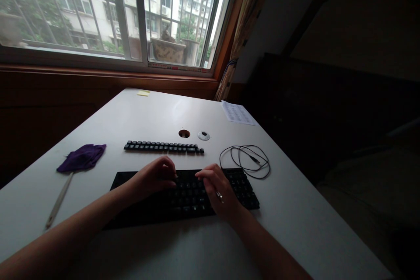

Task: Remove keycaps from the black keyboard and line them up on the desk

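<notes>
A black keyboard (190,210) lies across the white desk in front of me. Its left part looks dark and bare of keycaps, while keys show in the middle and on the right. Over its upper middle, my left hand (155,176) has its thumb and fingers curled together; anything between the tips is too small to make out. My right hand (218,190) is closed just to the right, fingertips bent toward the left hand. A small shiny metal piece (219,197) shows at its fingers, its kind unclear. Behind the keyboard, loose black keycaps (164,147) stand in neat rows.
A coiled black USB cable (246,159) lies at the right. On the left are a purple cloth (82,157) and a pale handle (60,201) projecting from it. Farther back are a desk hole (184,134), its round cover (204,135), a printed sheet (239,113) and yellow notes (143,93).
</notes>
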{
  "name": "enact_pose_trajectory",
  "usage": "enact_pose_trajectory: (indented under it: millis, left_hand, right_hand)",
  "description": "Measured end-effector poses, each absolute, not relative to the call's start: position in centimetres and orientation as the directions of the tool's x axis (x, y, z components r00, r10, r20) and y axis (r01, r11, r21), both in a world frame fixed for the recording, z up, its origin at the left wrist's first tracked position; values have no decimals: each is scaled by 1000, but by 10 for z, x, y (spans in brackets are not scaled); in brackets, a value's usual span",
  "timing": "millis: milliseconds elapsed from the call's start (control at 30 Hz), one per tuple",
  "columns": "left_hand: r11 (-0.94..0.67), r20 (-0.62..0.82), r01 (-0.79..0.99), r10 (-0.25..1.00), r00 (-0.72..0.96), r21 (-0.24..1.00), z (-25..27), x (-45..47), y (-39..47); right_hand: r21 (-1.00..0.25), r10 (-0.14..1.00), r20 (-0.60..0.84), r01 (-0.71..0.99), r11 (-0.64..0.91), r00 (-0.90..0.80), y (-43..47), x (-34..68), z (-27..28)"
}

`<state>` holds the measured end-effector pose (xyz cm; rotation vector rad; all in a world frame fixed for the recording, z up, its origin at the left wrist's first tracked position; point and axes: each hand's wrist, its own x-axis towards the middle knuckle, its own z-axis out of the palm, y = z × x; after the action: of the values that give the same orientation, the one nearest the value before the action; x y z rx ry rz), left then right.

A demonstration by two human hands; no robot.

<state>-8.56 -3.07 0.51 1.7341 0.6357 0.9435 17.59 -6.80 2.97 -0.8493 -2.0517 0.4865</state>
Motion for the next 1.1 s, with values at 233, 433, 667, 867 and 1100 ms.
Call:
enact_pose_trajectory:
  millis: [233, 433, 667, 867, 1100]
  left_hand:
    - [-603, 389, 170, 678, 625, 779, 12, -85, -32]
    - [-674, 426, 169, 620, 659, 719, 10, -84, -33]
    - [-661, 388, 178, 613, 688, 729, 9, -83, -34]
    - [-688, 407, 180, 596, 692, 703, 14, -81, -35]
    - [-786, 386, 354, 574, 722, 506, 20, -74, -43]
  right_hand:
    - [-525, 654, 540, 395, 754, -529, -64, 169, 16]
    - [-432, 623, 545, 449, 782, -562, -63, 161, 14]
    - [-406, 619, 540, 467, 785, -571, -65, 157, 11]
    - [-423, 646, 543, 490, 762, -536, -63, 164, 21]
    - [-395, 756, 476, 660, 640, -448, -29, 207, 40]
